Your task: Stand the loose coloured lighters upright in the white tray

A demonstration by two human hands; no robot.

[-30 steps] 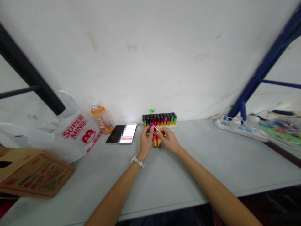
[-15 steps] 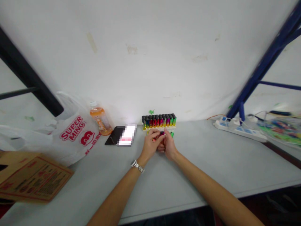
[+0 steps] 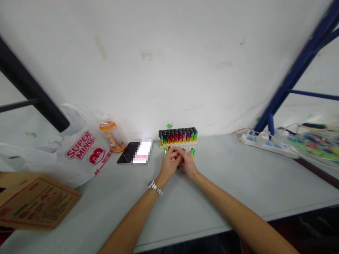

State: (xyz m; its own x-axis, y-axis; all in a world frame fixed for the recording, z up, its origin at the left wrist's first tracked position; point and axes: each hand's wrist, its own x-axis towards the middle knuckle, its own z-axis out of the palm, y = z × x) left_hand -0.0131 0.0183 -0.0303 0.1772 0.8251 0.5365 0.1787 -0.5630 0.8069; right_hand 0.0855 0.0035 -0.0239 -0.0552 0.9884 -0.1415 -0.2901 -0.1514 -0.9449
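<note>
My left hand [image 3: 168, 164] and my right hand [image 3: 189, 164] meet over the table, fingers closed and touching. Between them is a shiny lighter, mostly covered by the fingers; a small orange-red spot [image 3: 173, 159] shows at the left fingers. Just behind stands a block of upright lighters [image 3: 178, 136], with black tops and metallic rainbow bodies, in a pale tray [image 3: 192, 143]. A green-yellow lighter [image 3: 192, 152] lies beyond my right fingers, and another yellow-green one [image 3: 166, 150] peeks out by my left. My left wrist wears a silver watch.
Left of my hands are a phone [image 3: 129, 152], an orange drink bottle [image 3: 113, 135], a white plastic bag [image 3: 79, 155] and a cardboard box [image 3: 39, 203]. A power strip [image 3: 270, 144] with cables lies at right, near a blue metal post [image 3: 288, 77]. A wall rises behind the tray.
My right fingers have folded over toward my left hand, covering the dark purple end that showed between them. The view has shifted slightly.
</note>
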